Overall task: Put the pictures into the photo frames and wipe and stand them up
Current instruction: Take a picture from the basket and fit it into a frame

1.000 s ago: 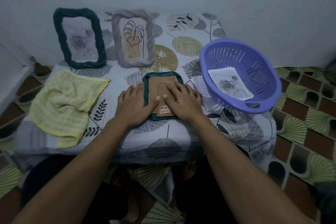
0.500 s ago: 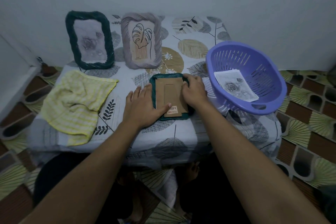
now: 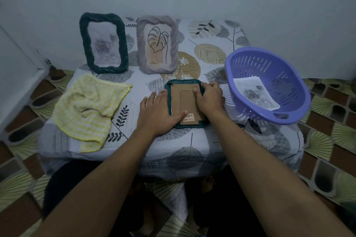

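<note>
The left hand (image 3: pixel 158 113) is lying flat with straight fingers, its thumb pressing the cardboard backing (image 3: pixel 184 100) of the teal frame (image 3: pixel 189 125), which is lying face down on the tabletop (image 3: pixel 212 31) under both hands. The right hand (image 3: pixel 209 98) is curling round the frame's rim. The frame is likely light and stiff with a fragile front, so gripping both long rims seems safest. Beyond the fingertips, a dark green frame (image 3: pixel 84 40) and a grey frame (image 3: pixel 141 44) are standing upright.
</note>
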